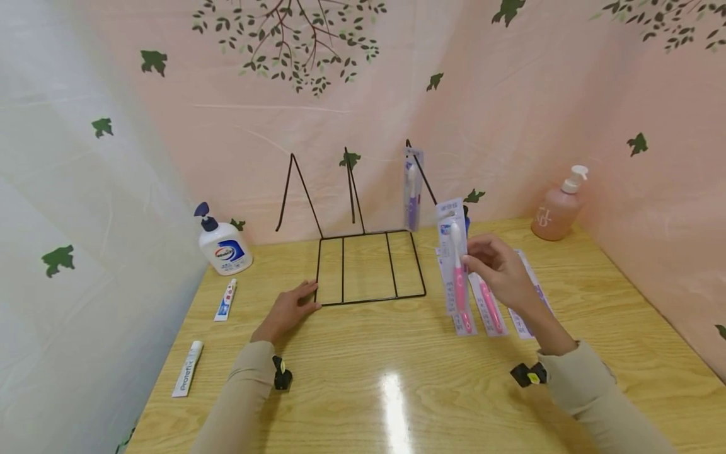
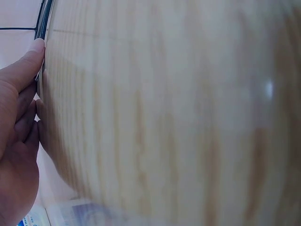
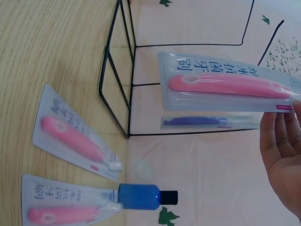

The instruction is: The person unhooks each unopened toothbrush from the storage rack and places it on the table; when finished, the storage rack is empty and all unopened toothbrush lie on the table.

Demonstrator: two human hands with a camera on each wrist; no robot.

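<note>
Right hand [image 1: 499, 268]: thumb and fingers pinch the edge of a pink toothbrush pack [image 1: 460, 290], held upright off the table [image 1: 340, 378], its top near the front end of the rack's right-hand hook.

Left hand [image 1: 290, 307]: at the near left corner of the black wire rack [image 1: 370, 299], thumb touching the wire. Fingers partly hidden in the wrist view; cannot tell whether they grip the wire or only rest against it.

On the right-hand hook: purple toothbrush pack [image 1: 413, 195], hanging.

Table, right of rack: two pink-handled packs [image 1: 492, 309] lying flat, one partly behind the held pack; a purple-marked pack [image 1: 530, 293] beyond the right hand; blue bottle [image 3: 138, 196], black cap, beside them.

Further out: pink pump bottle [image 1: 556, 211] at far right; white pump bottle [image 1: 225, 249] at far left, two tubes [image 1: 188, 370] nearer the person.
</note>
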